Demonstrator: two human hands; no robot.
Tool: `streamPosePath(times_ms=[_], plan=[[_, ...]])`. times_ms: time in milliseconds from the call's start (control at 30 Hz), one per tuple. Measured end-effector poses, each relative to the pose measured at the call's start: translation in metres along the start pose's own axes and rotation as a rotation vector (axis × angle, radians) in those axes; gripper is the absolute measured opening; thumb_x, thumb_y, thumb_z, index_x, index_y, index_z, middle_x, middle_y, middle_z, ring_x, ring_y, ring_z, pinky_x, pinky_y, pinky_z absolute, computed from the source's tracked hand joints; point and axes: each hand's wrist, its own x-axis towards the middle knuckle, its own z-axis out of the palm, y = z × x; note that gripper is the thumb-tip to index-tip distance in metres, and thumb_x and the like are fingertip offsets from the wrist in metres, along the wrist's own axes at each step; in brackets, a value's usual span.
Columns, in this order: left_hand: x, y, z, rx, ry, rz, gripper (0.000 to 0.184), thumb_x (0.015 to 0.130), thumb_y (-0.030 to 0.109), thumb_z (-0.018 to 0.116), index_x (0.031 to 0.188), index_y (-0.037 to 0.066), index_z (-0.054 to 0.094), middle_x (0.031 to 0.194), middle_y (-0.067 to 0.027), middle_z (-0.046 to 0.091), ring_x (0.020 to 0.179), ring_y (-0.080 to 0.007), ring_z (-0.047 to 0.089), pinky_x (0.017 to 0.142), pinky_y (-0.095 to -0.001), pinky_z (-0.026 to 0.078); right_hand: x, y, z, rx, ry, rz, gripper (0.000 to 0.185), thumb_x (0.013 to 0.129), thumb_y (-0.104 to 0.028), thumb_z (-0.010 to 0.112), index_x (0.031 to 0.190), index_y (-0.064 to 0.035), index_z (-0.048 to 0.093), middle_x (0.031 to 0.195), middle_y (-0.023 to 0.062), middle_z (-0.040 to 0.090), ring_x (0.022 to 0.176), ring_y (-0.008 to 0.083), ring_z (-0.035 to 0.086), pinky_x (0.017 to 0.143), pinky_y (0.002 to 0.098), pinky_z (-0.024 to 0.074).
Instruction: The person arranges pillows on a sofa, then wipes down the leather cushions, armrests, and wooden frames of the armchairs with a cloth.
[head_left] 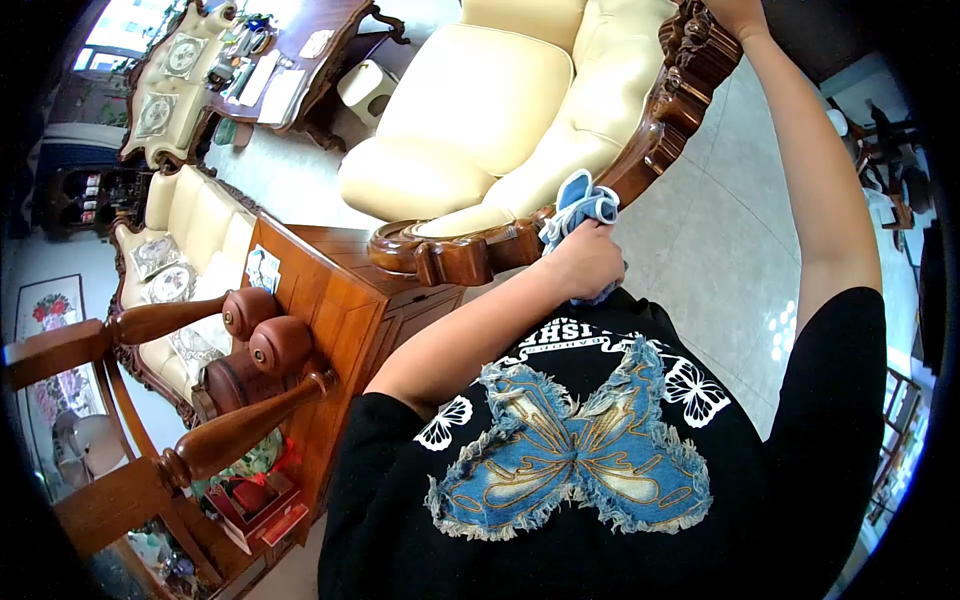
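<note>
My left hand point(588, 262) is closed around a bunched blue cloth point(580, 205), with folds and pale edging sticking out above the fist. Close beside it runs the carved dark wooden frame point(650, 150) of a cream leather armchair point(470, 100). My right arm reaches up to the top edge of the view, where my right hand point(738, 14) rests at the upper end of that carved frame. The fingers of my right hand are cut off by the edge, so their grip is not visible.
A wooden cabinet point(330, 270) stands to the left, with a turned-wood chair frame point(225, 435) before it. Farther back are a cream sofa point(205, 220), a dark table point(310, 75) holding papers, and a white stool point(367, 90). Grey floor tiles point(700, 250) lie to the right.
</note>
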Motion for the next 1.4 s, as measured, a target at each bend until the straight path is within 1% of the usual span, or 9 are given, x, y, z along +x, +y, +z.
streamPosePath(times_ms=[367, 633, 700, 767, 933, 1033, 1133, 1233, 1400], plan=[[-0.025, -0.006, 0.081, -0.63, 0.31, -0.08, 0.046, 0.06, -0.008, 0.059, 0.097, 0.018, 0.07, 0.093, -0.0128, 0.058, 0.094, -0.0365, 0.052, 0.084, -0.0432, 0.043, 0.012, -0.034, 0.016, -0.073, -0.016, -0.032, 0.016, 0.08, -0.016, 0.057, 0.08, -0.0041, 0.067, 0.079, 0.0158, 0.066, 0.077, 0.0336, 0.064, 0.069, 0.041, 0.0495], [-0.169, 0.007, -0.077, 0.069, 1.262, -0.736, 0.064, 0.066, -0.012, 0.059, 0.124, 0.015, 0.06, 0.113, -0.0134, 0.061, 0.104, -0.0384, 0.055, 0.087, -0.0431, 0.049, 0.036, -0.086, 0.03, -0.048, 0.111, -0.158, 0.012, 0.079, -0.013, 0.06, 0.077, -0.0034, 0.066, 0.078, 0.0178, 0.066, 0.075, 0.0355, 0.064, 0.068, 0.0424, 0.0498], [-0.168, -0.033, -0.061, 0.065, 1.227, -1.096, 0.058, 0.074, -0.008, 0.059, 0.129, 0.011, 0.057, 0.116, -0.0188, 0.058, 0.105, -0.0387, 0.059, 0.09, -0.0437, 0.049, 0.04, -0.086, 0.034, -0.083, 0.119, -0.154, 0.011, 0.079, -0.013, 0.06, 0.077, -0.004, 0.066, 0.078, 0.0177, 0.066, 0.076, 0.036, 0.064, 0.067, 0.0428, 0.0494], [-0.162, -0.072, -0.019, 0.176, 0.748, -1.197, 0.05, 0.08, -0.004, 0.058, 0.128, 0.009, 0.057, 0.113, -0.0195, 0.056, 0.101, -0.0375, 0.059, 0.086, -0.044, 0.051, 0.04, -0.09, 0.033, -0.064, 0.068, -0.11, 0.011, 0.08, -0.013, 0.059, 0.076, -0.0043, 0.066, 0.078, 0.0173, 0.066, 0.076, 0.0362, 0.064, 0.068, 0.0432, 0.0493], [-0.15, -0.056, 0.022, 0.253, 0.669, -1.4, 0.024, 0.084, 0.007, 0.058, 0.108, 0.005, 0.061, 0.101, -0.0166, 0.056, 0.089, -0.0341, 0.063, 0.068, -0.0416, 0.056, 0.047, -0.092, 0.048, -0.148, 0.087, -0.125, 0.014, 0.08, -0.016, 0.059, 0.075, -0.0054, 0.065, 0.077, 0.0168, 0.066, 0.075, 0.0355, 0.064, 0.068, 0.0443, 0.0501], [-0.187, -0.054, 0.04, -0.33, 0.473, -1.309, 0.042, 0.077, 0.011, 0.065, 0.119, 0.008, 0.061, 0.112, -0.0238, 0.06, 0.102, -0.0438, 0.06, 0.087, -0.0501, 0.05, 0.049, -0.096, 0.054, -0.17, 0.037, -0.066, 0.013, 0.08, -0.017, 0.059, 0.074, -0.0067, 0.066, 0.076, 0.0164, 0.066, 0.075, 0.0353, 0.065, 0.068, 0.0449, 0.0507], [-0.188, -0.047, 0.033, -0.339, 0.704, -1.425, 0.048, 0.076, 0.004, 0.064, 0.124, 0.007, 0.058, 0.118, -0.025, 0.057, 0.108, -0.0432, 0.057, 0.095, -0.0462, 0.047, 0.053, -0.097, 0.058, -0.216, 0.041, -0.055, 0.013, 0.08, -0.017, 0.059, 0.074, -0.008, 0.067, 0.074, 0.0158, 0.066, 0.074, 0.0354, 0.065, 0.068, 0.0455, 0.0513], [-0.161, -0.05, -0.02, -0.13, 1.053, -1.211, 0.051, 0.078, 0.004, 0.067, 0.127, 0.012, 0.055, 0.12, -0.0228, 0.055, 0.108, -0.0423, 0.057, 0.091, -0.0442, 0.049, 0.059, -0.095, 0.058, -0.248, 0.022, -0.071, 0.013, 0.08, -0.017, 0.059, 0.073, -0.0086, 0.066, 0.077, 0.0147, 0.067, 0.076, 0.0347, 0.065, 0.069, 0.0453, 0.0515], [-0.115, -0.091, 0.026, 0.395, 0.73, -1.195, 0.036, 0.084, 0.007, 0.057, 0.119, 0.016, 0.058, 0.11, -0.0174, 0.056, 0.084, -0.0296, 0.061, 0.066, -0.0373, 0.057, 0.055, -0.102, 0.072, -0.292, -0.041, -0.112, 0.015, 0.088, -0.021, 0.055, 0.087, -0.0109, 0.066, 0.087, 0.0124, 0.068, 0.081, 0.0325, 0.065, 0.071, 0.0415, 0.051]])
